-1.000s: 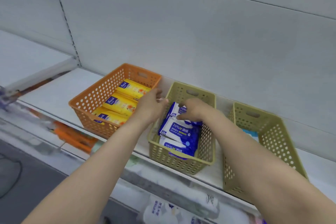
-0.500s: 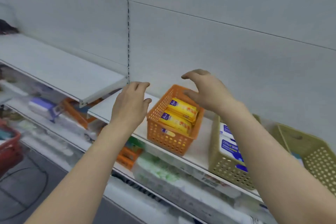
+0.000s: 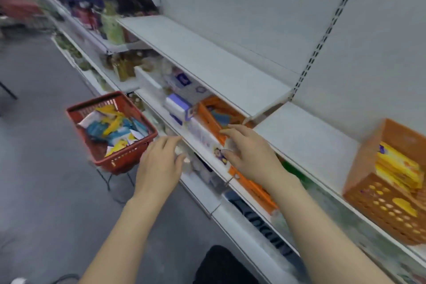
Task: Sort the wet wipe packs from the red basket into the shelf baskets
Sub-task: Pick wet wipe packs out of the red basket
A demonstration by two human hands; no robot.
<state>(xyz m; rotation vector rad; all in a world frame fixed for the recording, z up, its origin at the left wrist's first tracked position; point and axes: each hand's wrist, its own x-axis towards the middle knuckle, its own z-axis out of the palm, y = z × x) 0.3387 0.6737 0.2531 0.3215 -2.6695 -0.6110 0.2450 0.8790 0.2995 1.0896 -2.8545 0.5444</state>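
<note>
The red basket (image 3: 129,157) stands on a low stand on the floor at the left, filled with several mixed wet wipe packs (image 3: 113,128) in yellow, teal and white. My left hand (image 3: 160,165) hovers just right of the basket, empty, fingers spread. Empty too, my right hand (image 3: 247,155) is stretched out in front of the lower shelf edge with its fingers apart. The orange shelf basket (image 3: 378,205) with yellow packs (image 3: 396,168) sits at the far right on the white shelf (image 3: 306,143). The other shelf baskets are out of view.
A bare white shelf board (image 3: 207,60) runs above the hands. Lower shelves hold boxes, an orange tray (image 3: 214,117) and blurred goods. Bottles fill the shelves at the far left. Grey floor (image 3: 46,180) lies left of the shelving. The picture is motion-blurred.
The view has swung left and down from the shelf baskets to the red basket. Both hands have dropped from shelf height, empty, toward the red basket.
</note>
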